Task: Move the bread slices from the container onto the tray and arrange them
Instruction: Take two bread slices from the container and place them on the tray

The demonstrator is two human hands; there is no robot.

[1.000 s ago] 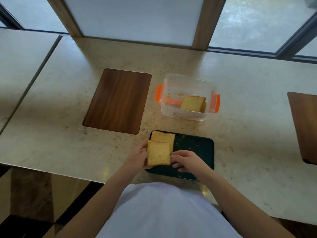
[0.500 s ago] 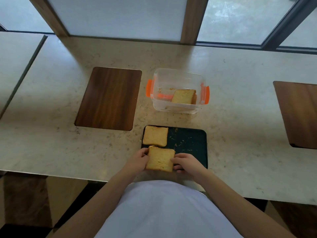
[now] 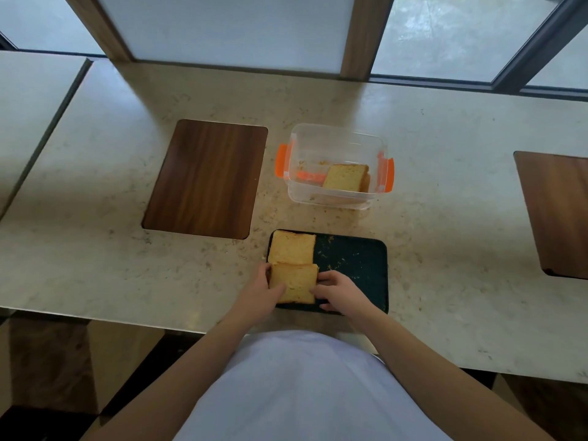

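A dark tray (image 3: 356,265) lies near the counter's front edge. One bread slice (image 3: 292,248) rests flat in its far-left corner. A second bread slice (image 3: 296,281) lies just in front of it, in the near-left corner. My left hand (image 3: 261,292) holds its left edge and my right hand (image 3: 339,289) pinches its right edge. Behind the tray stands a clear container (image 3: 334,144) with orange clips, and more bread (image 3: 345,178) leans inside it at the right.
A wooden board (image 3: 206,179) is set into the marble counter left of the container, and another wooden board (image 3: 556,211) sits at the right edge. Crumbs lie on the tray's right half and around the container. Windows run along the back.
The slice in my hands has come down from overlapping the first slice to lie flat in front of it on the tray. Both hands stay on its edges.
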